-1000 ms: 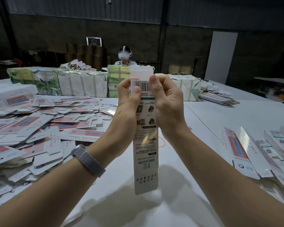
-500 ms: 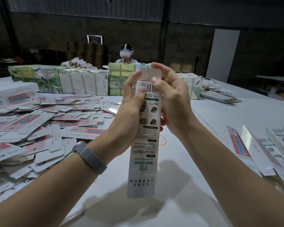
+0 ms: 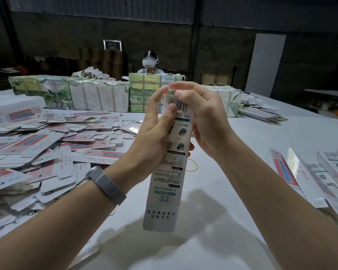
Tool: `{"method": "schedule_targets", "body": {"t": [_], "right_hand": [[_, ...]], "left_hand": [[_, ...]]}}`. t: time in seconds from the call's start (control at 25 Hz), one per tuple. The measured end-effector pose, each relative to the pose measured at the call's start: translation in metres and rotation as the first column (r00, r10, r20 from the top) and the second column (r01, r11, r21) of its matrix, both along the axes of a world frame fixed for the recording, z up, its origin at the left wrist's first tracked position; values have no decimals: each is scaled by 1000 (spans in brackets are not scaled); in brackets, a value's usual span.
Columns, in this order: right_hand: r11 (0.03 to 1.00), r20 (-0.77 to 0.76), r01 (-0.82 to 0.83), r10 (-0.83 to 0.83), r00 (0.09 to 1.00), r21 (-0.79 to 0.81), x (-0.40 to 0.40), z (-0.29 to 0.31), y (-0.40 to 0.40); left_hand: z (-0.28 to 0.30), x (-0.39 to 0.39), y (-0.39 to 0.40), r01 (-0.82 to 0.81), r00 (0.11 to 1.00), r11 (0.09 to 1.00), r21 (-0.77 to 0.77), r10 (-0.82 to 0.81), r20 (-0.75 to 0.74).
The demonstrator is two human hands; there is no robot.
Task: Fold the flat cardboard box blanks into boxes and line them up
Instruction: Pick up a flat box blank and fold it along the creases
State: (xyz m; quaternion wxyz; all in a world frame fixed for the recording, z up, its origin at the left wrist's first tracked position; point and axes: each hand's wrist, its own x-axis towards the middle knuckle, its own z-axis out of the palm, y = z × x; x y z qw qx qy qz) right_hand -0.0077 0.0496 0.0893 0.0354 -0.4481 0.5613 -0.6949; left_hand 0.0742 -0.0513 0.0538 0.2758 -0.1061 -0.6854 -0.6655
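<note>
I hold a long narrow white box (image 3: 164,184) upright above the table, its printed side with barcode facing me. My left hand (image 3: 154,131) grips its upper left side, thumb pressed below the barcode. My right hand (image 3: 205,121) wraps the upper right side, thumb on the top edge and fingers curled over the top end. The top flap is hidden under my fingers. The bottom end hangs free, tilted slightly left. A heap of flat pink-and-white blanks (image 3: 47,149) covers the table's left side. Several folded boxes (image 3: 324,176) lie in a row at the right.
Wrapped bundles (image 3: 98,96) stand across the far side of the white table (image 3: 281,137). A person in a headset (image 3: 149,61) sits behind them. A yellow rubber band (image 3: 192,167) lies on the table behind the box. More flat stock (image 3: 261,115) is stacked far right.
The top flap that stood up above the barcode is now folded down under my right fingers. The box has tilted so its bottom end swings left, and both hands sit slightly lower on it.
</note>
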Motion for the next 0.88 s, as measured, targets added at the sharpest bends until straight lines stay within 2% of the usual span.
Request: {"method": "schedule_targets", "body": {"t": [0.16, 0.48, 0.88], "right_hand": [[999, 2, 14, -14, 1000, 31, -1, 0, 1], [998, -23, 48, -49, 999, -40, -9, 0, 2], [999, -169, 7, -1, 986, 32, -20, 2, 9]], "left_hand": [[0, 0, -4, -9, 1000, 1000, -19, 9, 5], [-2, 0, -6, 63, 998, 996, -64, -64, -14], [-1, -1, -12, 56, 998, 996, -65, -58, -28]]}}
